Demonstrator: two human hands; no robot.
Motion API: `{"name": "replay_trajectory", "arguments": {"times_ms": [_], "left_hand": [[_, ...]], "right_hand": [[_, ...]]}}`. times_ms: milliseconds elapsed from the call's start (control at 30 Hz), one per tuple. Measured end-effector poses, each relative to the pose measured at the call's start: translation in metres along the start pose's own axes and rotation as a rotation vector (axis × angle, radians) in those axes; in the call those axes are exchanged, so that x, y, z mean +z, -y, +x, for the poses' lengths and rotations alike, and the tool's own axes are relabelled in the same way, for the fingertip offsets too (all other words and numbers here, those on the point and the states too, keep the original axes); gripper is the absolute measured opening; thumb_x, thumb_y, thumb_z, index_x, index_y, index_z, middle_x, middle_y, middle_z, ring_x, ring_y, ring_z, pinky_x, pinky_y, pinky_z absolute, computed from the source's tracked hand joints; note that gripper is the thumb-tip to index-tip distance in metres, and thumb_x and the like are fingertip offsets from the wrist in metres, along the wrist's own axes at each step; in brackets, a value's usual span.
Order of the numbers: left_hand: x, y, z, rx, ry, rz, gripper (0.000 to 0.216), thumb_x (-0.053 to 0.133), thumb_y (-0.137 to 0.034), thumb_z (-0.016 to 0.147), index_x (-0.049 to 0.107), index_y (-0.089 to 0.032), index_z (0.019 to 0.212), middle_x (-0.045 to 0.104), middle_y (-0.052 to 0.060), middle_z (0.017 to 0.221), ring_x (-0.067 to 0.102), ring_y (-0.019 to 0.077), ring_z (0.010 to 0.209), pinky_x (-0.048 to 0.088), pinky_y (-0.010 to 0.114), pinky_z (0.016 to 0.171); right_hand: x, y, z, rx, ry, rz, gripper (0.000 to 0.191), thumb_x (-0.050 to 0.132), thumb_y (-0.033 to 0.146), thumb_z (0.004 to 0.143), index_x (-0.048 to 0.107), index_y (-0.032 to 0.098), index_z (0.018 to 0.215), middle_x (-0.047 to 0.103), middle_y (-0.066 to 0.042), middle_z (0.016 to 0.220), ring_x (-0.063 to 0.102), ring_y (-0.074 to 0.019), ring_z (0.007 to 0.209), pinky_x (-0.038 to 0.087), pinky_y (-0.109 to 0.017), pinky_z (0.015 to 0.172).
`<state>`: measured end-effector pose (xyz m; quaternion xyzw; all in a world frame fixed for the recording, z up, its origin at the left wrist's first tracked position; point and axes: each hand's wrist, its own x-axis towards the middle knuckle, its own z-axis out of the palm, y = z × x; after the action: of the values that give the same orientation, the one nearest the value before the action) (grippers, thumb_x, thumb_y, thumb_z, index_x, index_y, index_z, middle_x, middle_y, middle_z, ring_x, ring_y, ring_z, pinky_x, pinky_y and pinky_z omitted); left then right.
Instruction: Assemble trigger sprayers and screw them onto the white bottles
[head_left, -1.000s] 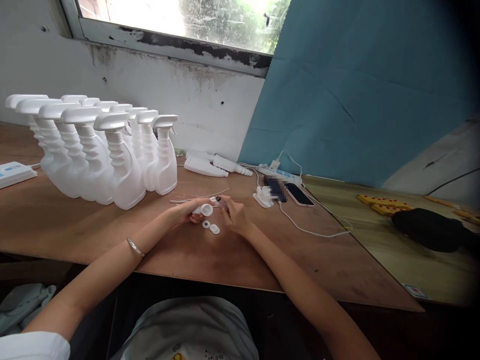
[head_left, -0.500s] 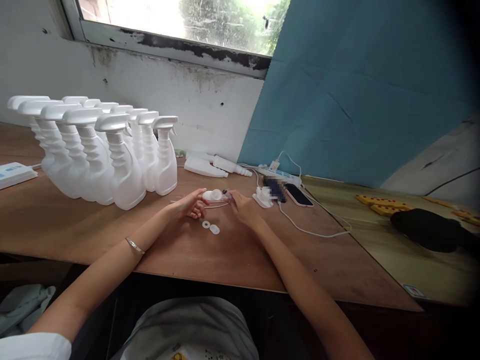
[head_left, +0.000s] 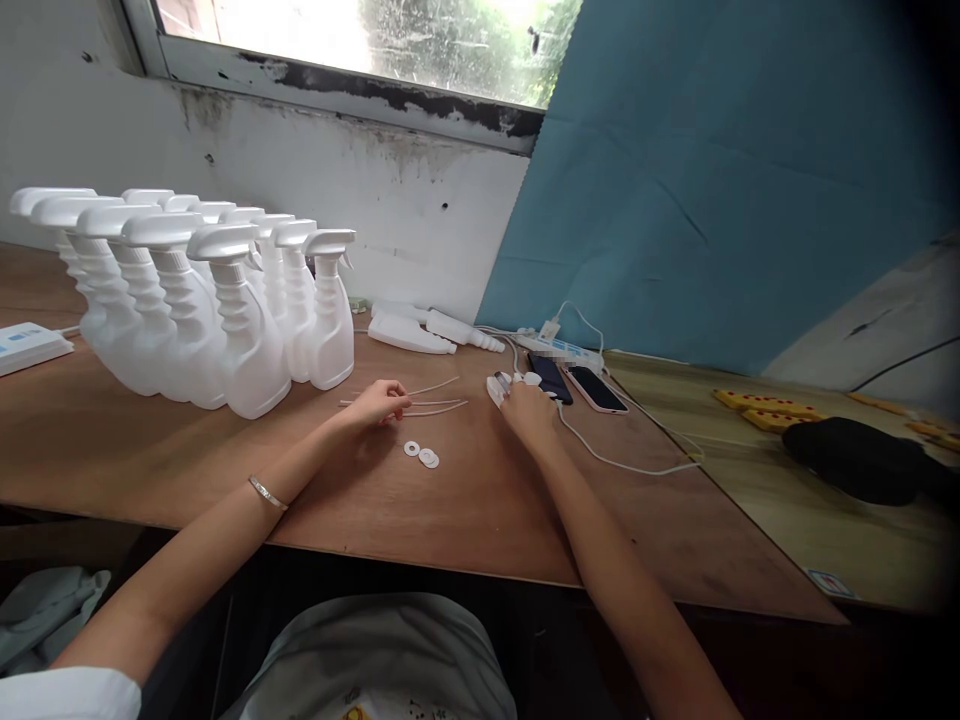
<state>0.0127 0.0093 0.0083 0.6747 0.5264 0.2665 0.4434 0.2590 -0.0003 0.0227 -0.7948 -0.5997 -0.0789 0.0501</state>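
My left hand (head_left: 384,402) is closed in a pinch low over the tabletop, and a thin pale tube (head_left: 436,385) slants out from its fingertips to the right. More thin tubes (head_left: 442,408) lie on the table beside and under that hand. Just in front of them are several small white ring washers (head_left: 428,458). Farther right, my right hand (head_left: 529,408) has its fingers around a white sprayer head (head_left: 501,384), among other white parts next to the phones. Its fingertips are partly hidden by the back of the hand.
Many white spray bottles (head_left: 251,345) stand grouped at the left. White empty-looking bottles (head_left: 411,332) lie by the wall. A dark phone (head_left: 551,378), a pink-edged phone (head_left: 598,390), a power strip (head_left: 574,350) and a cable (head_left: 622,466) are at right.
My right hand has moved right, away from my left hand, taking the white sprayer head to the parts by the phones. My left hand has let go of it and closed at the tubes.
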Motion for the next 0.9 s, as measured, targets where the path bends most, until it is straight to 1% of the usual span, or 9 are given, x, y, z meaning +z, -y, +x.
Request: {"name": "replay_trajectory", "arguments": {"times_ms": [67, 133, 267, 333, 400, 500, 600, 767, 900], "left_hand": [[0.000, 0.002, -0.001, 0.117, -0.163, 0.265, 0.016, 0.057, -0.033, 0.068, 0.055, -0.017, 0.073, 0.059, 0.001, 0.062, 0.052, 0.0128, 0.057, 0.037, 0.024, 0.053], [0.000, 0.004, -0.002, 0.209, -0.258, 0.428, 0.022, 0.058, -0.038, 0.068, 0.057, -0.018, 0.077, 0.062, 0.002, 0.071, 0.056, 0.0168, 0.069, 0.041, 0.027, 0.061], [0.000, 0.006, -0.003, 0.352, -0.285, 0.605, 0.037, 0.059, -0.044, 0.068, 0.059, -0.017, 0.093, 0.063, 0.007, 0.098, 0.053, 0.0224, 0.095, 0.041, 0.032, 0.080], [0.001, 0.007, -0.002, 0.360, -0.261, 0.683, 0.048, 0.059, -0.048, 0.068, 0.056, -0.017, 0.104, 0.059, 0.008, 0.111, 0.048, 0.0251, 0.106, 0.038, 0.036, 0.087], [0.002, 0.009, -0.002, 0.326, -0.214, 0.742, 0.056, 0.058, -0.050, 0.068, 0.052, -0.018, 0.114, 0.056, 0.009, 0.118, 0.045, 0.0268, 0.111, 0.035, 0.040, 0.091], [0.002, 0.012, 0.000, 0.300, -0.145, 0.809, 0.054, 0.054, -0.049, 0.073, 0.051, -0.017, 0.116, 0.057, 0.010, 0.115, 0.048, 0.0265, 0.108, 0.036, 0.039, 0.089], [0.001, 0.014, 0.002, 0.328, -0.133, 0.853, 0.044, 0.052, -0.043, 0.077, 0.055, -0.014, 0.110, 0.060, 0.011, 0.107, 0.052, 0.0248, 0.100, 0.040, 0.034, 0.084], [-0.001, 0.014, 0.004, 0.339, -0.135, 0.878, 0.031, 0.051, -0.036, 0.079, 0.063, -0.016, 0.098, 0.060, 0.009, 0.099, 0.053, 0.0229, 0.093, 0.042, 0.031, 0.080], [-0.002, 0.014, 0.003, 0.346, -0.125, 0.848, 0.026, 0.050, -0.031, 0.079, 0.066, -0.019, 0.095, 0.062, 0.007, 0.095, 0.055, 0.0207, 0.089, 0.042, 0.029, 0.078]], "right_hand": [[0.000, -0.001, 0.000, 0.036, -0.005, 0.003, 0.028, 0.041, 0.023, 0.083, 0.061, 0.009, 0.098, 0.061, -0.021, 0.098, 0.060, -0.0300, 0.092, 0.044, -0.037, 0.073], [-0.002, -0.003, 0.000, 0.068, -0.014, 0.006, 0.028, 0.042, 0.023, 0.083, 0.061, 0.009, 0.096, 0.061, -0.021, 0.098, 0.061, -0.0296, 0.092, 0.045, -0.036, 0.073], [-0.007, -0.004, -0.002, 0.080, -0.058, 0.019, 0.029, 0.042, 0.021, 0.083, 0.056, 0.006, 0.104, 0.062, -0.021, 0.096, 0.061, -0.0299, 0.091, 0.045, -0.035, 0.072], [-0.009, -0.001, -0.003, 0.039, -0.095, 0.045, 0.033, 0.042, 0.024, 0.084, 0.051, 0.006, 0.109, 0.063, -0.020, 0.094, 0.061, -0.0296, 0.090, 0.044, -0.034, 0.071], [-0.007, 0.005, -0.005, -0.042, -0.105, 0.086, 0.032, 0.041, 0.028, 0.085, 0.052, 0.008, 0.108, 0.063, -0.019, 0.093, 0.061, -0.0279, 0.090, 0.043, -0.032, 0.072], [0.002, 0.019, -0.009, -0.173, -0.028, 0.168, 0.030, 0.035, 0.027, 0.088, 0.058, 0.010, 0.098, 0.064, -0.017, 0.094, 0.061, -0.0248, 0.090, 0.040, -0.029, 0.073], [0.014, 0.031, -0.012, -0.228, 0.068, 0.239, 0.031, 0.035, 0.024, 0.087, 0.061, 0.008, 0.092, 0.064, -0.018, 0.095, 0.060, -0.0235, 0.089, 0.039, -0.028, 0.073], [0.025, 0.031, -0.008, -0.214, 0.096, 0.273, 0.029, 0.037, 0.018, 0.083, 0.063, 0.007, 0.089, 0.065, -0.016, 0.094, 0.059, -0.0216, 0.089, 0.038, -0.025, 0.072], [0.029, 0.026, -0.002, -0.206, 0.105, 0.290, 0.028, 0.038, 0.017, 0.080, 0.064, 0.008, 0.087, 0.065, -0.015, 0.094, 0.059, -0.0210, 0.088, 0.037, -0.025, 0.071]]}}
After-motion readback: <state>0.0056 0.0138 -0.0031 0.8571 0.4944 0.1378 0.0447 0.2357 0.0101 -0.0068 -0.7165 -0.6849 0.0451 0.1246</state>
